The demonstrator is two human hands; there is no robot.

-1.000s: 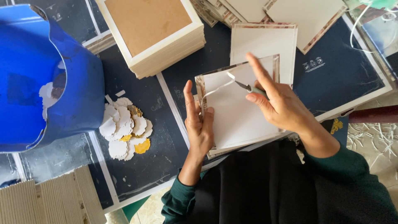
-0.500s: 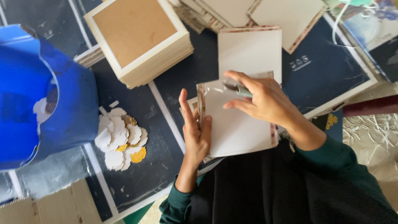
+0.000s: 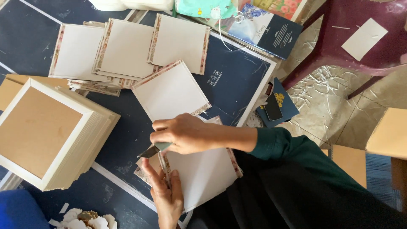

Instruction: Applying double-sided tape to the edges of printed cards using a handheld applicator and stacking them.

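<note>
A white square card with a patterned border (image 3: 203, 174) lies on the dark blue mat in front of me. My left hand (image 3: 167, 197) rests flat along the card's left edge, fingers pointing away from me. My right hand (image 3: 182, 133), in a dark green sleeve, reaches across from the right and pinches a small flat grey tool (image 3: 153, 149) at the card's upper left corner, just above my left fingertips. Another white card (image 3: 169, 91) lies just beyond my right hand.
A thick stack of white boards with a brown top (image 3: 55, 135) stands at the left. Several bordered cards (image 3: 127, 48) are spread at the back. Paper flowers (image 3: 87, 219) and a blue tub (image 3: 17, 210) sit bottom left. A maroon chair (image 3: 360, 38) and cardboard boxes (image 3: 388, 131) are on the right.
My right hand has slid from the card's upper right to its upper left corner with the tool. My left hand stays on the left edge. The view has swung to the right.
</note>
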